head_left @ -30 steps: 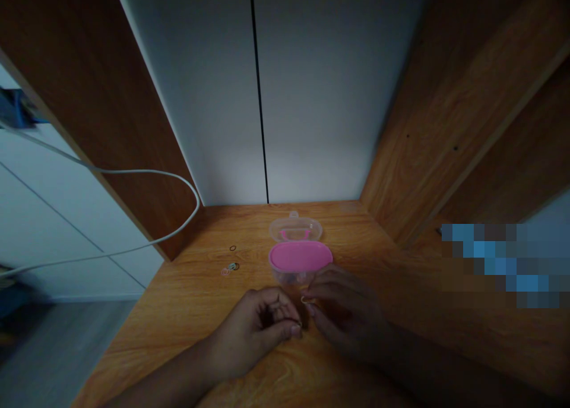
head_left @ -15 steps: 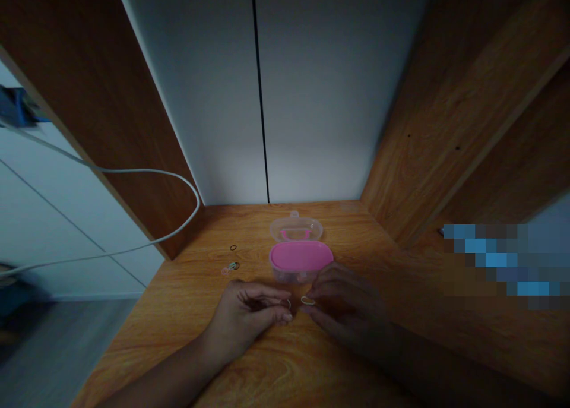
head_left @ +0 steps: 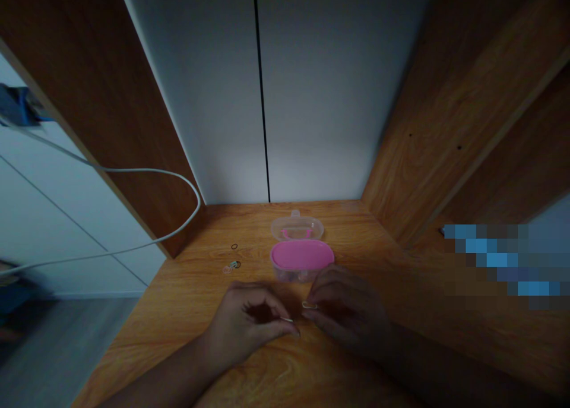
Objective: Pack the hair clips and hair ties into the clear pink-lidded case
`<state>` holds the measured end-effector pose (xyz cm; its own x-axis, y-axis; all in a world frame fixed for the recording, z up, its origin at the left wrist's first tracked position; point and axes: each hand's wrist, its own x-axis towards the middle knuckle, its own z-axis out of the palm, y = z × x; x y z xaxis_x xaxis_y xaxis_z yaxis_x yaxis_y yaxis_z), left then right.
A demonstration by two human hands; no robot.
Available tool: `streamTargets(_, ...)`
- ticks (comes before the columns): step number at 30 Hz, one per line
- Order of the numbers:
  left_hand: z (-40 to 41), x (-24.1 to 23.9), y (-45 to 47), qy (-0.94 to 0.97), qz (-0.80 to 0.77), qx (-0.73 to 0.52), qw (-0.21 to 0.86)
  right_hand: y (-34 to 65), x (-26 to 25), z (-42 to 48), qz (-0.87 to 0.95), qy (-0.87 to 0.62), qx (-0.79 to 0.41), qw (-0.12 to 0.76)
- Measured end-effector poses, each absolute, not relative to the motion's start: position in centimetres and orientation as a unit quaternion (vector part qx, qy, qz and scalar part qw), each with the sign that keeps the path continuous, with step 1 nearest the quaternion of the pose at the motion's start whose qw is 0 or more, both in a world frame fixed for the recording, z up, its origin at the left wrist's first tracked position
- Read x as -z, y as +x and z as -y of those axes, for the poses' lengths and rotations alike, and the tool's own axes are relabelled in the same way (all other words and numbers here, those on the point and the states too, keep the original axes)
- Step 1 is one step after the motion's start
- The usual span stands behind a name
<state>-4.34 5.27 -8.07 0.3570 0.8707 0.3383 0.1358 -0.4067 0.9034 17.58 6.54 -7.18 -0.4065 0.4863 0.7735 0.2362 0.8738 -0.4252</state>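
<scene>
Nearest you, your left hand [head_left: 247,320] rests at about 11 o'clock on the wood-grain desktop [head_left: 146,351], curled nearly closed, with thumb and forefinger pinching a thin pale band [head_left: 287,319] at the fingertips. Your right hand [head_left: 347,310], at about 1 o'clock, is also almost closed, holding a small pale loop [head_left: 309,305] between its fingertips, though the dim light makes the exact grip hard to read. The two hands sit just apart, fingertips nearly meeting. Beyond them at 12 o'clock lies a clear plastic case [head_left: 301,256] with a pink oval panel, its clear lid [head_left: 297,228] open on the far side. Tiny loose rings [head_left: 232,267] lie at 11 o'clock, near the case. Farther out, a white cable [head_left: 146,171] curves at 10 o'clock, and white cabinet doors [head_left: 209,99] close off the back. These pieces look so thin that a slackened pinch could lose one, and a careless knock could scatter the rings or shift the case.
</scene>
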Motion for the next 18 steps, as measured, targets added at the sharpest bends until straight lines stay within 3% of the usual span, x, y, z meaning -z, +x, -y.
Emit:
streamTargets(8, -5.9, 8.9, -3.7, 0.564, -0.374, -0.396, 0.620, 17.5, 7.1, -6.5, 0.839, -0.206, -0.112, 0.490)
streamTargets(18, -5.6, 8.5, -3.4, 0.546, -0.349, -0.383, 0.658, 17.3, 7.6, -6.9, 0.843, -0.211, -0.109, 0.482)
